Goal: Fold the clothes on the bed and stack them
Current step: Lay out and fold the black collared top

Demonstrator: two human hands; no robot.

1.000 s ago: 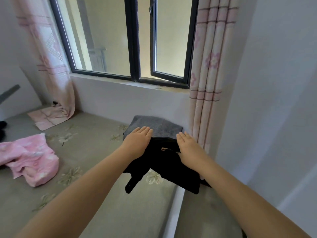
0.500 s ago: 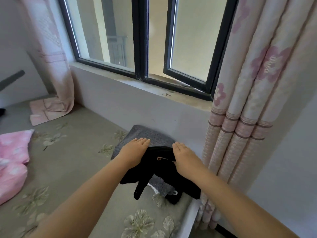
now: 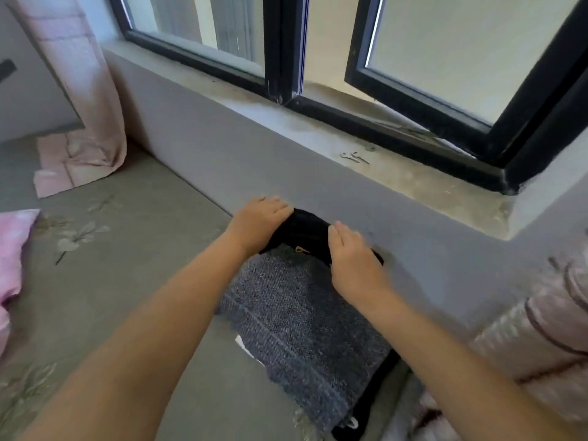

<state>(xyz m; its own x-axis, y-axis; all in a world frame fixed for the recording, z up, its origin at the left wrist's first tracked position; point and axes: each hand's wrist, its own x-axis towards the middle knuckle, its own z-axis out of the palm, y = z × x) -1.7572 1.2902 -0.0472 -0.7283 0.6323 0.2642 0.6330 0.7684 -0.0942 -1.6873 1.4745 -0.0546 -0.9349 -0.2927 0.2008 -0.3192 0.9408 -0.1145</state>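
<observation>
Nearest, spread flat on the bed point(image 3: 136, 281) beside the wall: a folded grey knit garment point(image 3: 299, 316), 1 piece judged already done and serving as the base of the stack. Under its near right edge, a strip of black cloth and a small white tag, too small to read.

Just beyond, at the grey piece's far edge and hard against the wall below the window sill point(image 3: 397, 173): a black garment point(image 3: 305, 230), bunched into a short roll, not yet lying flat. Left hand point(image 3: 257, 222) resting on its left end, fingers close together and bent over the cloth, gripping it. Right hand point(image 3: 353, 256) on its right end, fingers fairly straight and pressing down; whether thumb curls under, cannot tell. Judged midway through placing or straightening this 2nd piece on the stack.

On the black cloth, a small tan mark or label between the 2 hands; no lettering legible.

Further left, at the frame's edge: a pink garment point(image 3: 12, 259) lying crumpled and unfolded, so at least 1 item left to fold. Farther still, a pink curtain point(image 3: 82, 100) trailing onto the bed.

No brand or writing readable anywhere.
</observation>
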